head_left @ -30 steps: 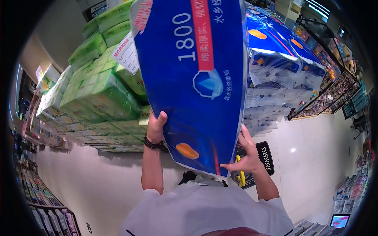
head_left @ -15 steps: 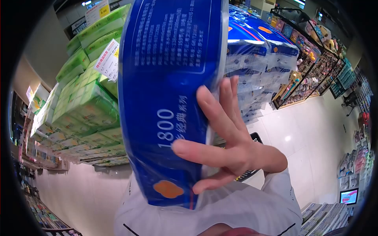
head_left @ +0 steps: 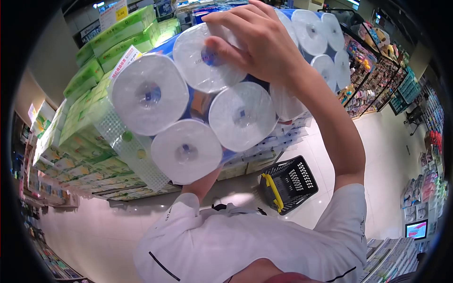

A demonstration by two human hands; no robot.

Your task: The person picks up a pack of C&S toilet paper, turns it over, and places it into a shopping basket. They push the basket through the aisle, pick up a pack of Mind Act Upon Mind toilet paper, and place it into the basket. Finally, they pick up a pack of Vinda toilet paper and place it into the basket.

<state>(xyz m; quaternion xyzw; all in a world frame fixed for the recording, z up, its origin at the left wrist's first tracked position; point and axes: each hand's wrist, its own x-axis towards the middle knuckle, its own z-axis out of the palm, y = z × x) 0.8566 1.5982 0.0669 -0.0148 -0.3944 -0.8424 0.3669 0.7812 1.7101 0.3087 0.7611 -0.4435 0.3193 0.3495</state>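
Observation:
A clear-and-blue plastic pack of toilet rolls (head_left: 243, 118) fills the upper middle of the head view, tilted, with the round roll ends facing me. Its dotted plastic strip (head_left: 130, 146) hangs along the left side. My right hand (head_left: 257, 40) lies over the top of the pack, fingers bent and thumb pressed on an upper roll. From below, my left forearm (head_left: 203, 184) reaches up behind the pack's lower edge, which hides the left hand and its fingers.
Green tissue packs (head_left: 85, 122) are stacked on the left with price cards (head_left: 113, 16). More toilet roll packs (head_left: 325, 70) stand behind on the right. A black basket (head_left: 302, 181) with a yellow handle sits on the floor. Racks of goods (head_left: 377, 80) line the far right.
The pack has turned from its blue printed side to its roll ends and leans left. My right hand has moved from its side to its top. My left forearm and the basket have come into clearer view.

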